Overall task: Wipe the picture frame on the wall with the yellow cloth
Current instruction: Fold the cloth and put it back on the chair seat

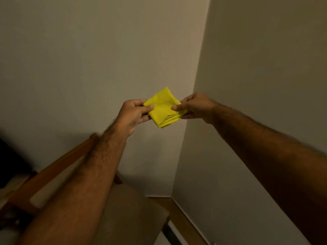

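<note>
- The yellow cloth (164, 107) was held up in the air between the two hands, folded into a thick square pad with its stacked layers showing at the lower corner.
- The left hand (131, 114) was grasping the cloth's left corner, thumb on top and fingers curled beneath it.
- The right hand (194, 106) was pinching the opposite corner the same way, thumb over the near face and fingers behind.
- Beyond both hands stood only bare wall (88, 59), with the room corner just behind the right hand; no picture frame was in view, so its place could not be told.
- Below the left forearm sat a wooden chair (134, 209), well apart from the cloth.
- The step in hand looked to be readying the cloth, judging by the two-handed grip and the neat folding.
- To do it well, the folds should be kept square and flat so that one broad, clean face met the frame.
- One hand would likely need to take the whole pad into its palm, fingers spread behind it, since a corner pinch gives little pressure.
- The loose layered edges were best tucked toward the palm, or they could unfold and trail mid-wipe.
- The frame then had to be found before reaching out.
</note>
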Available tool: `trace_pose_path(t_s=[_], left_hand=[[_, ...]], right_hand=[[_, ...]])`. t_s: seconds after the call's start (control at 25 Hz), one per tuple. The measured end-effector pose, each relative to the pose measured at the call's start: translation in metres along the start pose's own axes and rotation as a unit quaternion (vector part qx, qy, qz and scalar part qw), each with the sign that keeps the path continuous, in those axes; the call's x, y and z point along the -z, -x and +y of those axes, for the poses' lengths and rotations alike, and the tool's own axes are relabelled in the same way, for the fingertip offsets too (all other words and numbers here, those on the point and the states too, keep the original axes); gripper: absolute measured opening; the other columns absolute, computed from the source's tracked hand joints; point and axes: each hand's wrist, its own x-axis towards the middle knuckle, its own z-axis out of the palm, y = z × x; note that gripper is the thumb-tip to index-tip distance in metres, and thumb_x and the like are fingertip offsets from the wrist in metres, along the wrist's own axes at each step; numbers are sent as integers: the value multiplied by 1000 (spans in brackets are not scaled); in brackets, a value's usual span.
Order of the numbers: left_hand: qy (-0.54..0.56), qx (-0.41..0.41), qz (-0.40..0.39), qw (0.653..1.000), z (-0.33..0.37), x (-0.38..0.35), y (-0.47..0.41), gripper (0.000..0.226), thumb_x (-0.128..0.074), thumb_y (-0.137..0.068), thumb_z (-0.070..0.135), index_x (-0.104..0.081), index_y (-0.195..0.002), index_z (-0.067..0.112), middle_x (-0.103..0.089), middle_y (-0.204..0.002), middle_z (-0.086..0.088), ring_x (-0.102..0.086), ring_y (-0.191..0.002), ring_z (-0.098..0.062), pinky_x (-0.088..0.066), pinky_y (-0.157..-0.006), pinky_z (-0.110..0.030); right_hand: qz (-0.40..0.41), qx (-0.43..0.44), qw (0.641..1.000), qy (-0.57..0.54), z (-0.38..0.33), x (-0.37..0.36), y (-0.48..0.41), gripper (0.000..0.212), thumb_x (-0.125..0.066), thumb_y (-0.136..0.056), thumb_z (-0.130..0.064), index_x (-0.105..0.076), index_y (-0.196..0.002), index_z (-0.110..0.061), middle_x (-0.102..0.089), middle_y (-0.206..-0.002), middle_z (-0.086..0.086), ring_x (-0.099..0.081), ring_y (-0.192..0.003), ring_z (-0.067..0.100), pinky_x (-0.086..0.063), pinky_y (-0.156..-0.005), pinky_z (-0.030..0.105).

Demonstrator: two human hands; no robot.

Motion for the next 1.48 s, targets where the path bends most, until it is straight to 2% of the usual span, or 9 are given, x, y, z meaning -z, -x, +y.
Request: trace_pose_path(t_s=[0.28, 0.56, 0.68, 0.84, 0.96, 1.08, 1.2, 1.28, 1.48], left_hand=[[-7, 149, 119, 981, -177, 134, 9, 18, -76, -80, -5, -67, -92, 5, -73, -88, -9, -75, -66, -8, -60, -58, -22], [-52, 313, 185, 930, -365, 225, 40, 39, -75, -82, -4, -61, -118, -11, -68, -110, -24, -69, -96, -30, -61, -78, -35], [-82, 356, 206, 908, -444, 248, 50, 39, -77, -81, -2, -63, -117, -9, -70, -107, -23, -69, -93, -29, -62, -71, -32], [-142, 401, 219, 878, -526, 265, 68, 38, -79, -81, 3, -66, -115, -7, -71, -104, -23, -69, -89, -27, -60, -63, -27], [-174, 419, 229, 861, -574, 273, 79, 37, -81, -80, 7, -68, -113, -4, -73, -108, -24, -71, -87, -28, -64, -67, -34], [-260, 431, 212, 837, -611, 280, 90, 37, -84, -78, 19, -71, -106, -2, -75, -105, -22, -74, -91, -36, -62, -84, -51], [-371, 396, 174, 822, -631, 279, 92, 37, -83, -77, 28, -73, -101, 1, -76, -100, -17, -73, -93, -36, -58, -83, -42], [-448, 363, 157, 802, -630, 275, 91, 45, -80, -80, 28, -67, -115, 4, -70, -116, -18, -68, -105, -36, -54, -85, -40], [-596, 242, 48, 764, -586, 251, 80, 89, -67, -90, 41, -20, -159, 11, -24, -166, -15, -29, -151, -35, -34, -118, -52]], right_hand=[[-116, -147, 982, -3, 163, -155, -91, 17, -82, -78, 0, -70, -90, 0, -68, -95, 21, -68, -72, 23, -64, -64, 25], [-227, -270, 934, 63, 343, -279, -128, 31, -73, -84, 7, -67, -114, 15, -64, -96, 21, -64, -69, 19, -60, -64, 21], [-234, -321, 915, 69, 421, -321, -133, 37, -74, -83, 8, -65, -117, 20, -69, -92, 24, -69, -63, 17, -62, -64, 21], [-199, -333, 913, 124, 504, -366, -127, 30, -81, -78, -1, -75, -105, 10, -76, -96, 26, -74, -81, 29, -61, -91, 42], [-183, -356, 909, 118, 554, -389, -123, 29, -82, -79, -6, -75, -105, 7, -76, -93, 19, -71, -67, 19, -64, -69, 27], [-212, -316, 907, 177, 590, -404, -120, 26, -81, -81, -15, -77, -102, 0, -79, -100, 18, -76, -82, 23, -63, -80, 31], [-222, -262, 909, 234, 609, -410, -121, 31, -80, -81, -23, -76, -103, -2, -76, -107, 16, -72, -104, 27, -57, -96, 41], [-243, -217, 893, 311, 607, -413, -119, 42, -75, -85, -32, -71, -118, -6, -68, -125, 14, -63, -120, 30, -52, -101, 44], [-195, -100, 874, 433, 570, -382, -111, 65, -52, -97, -46, -38, -151, -11, -45, -154, 16, -44, -142, 36, -42, -110, 49]])
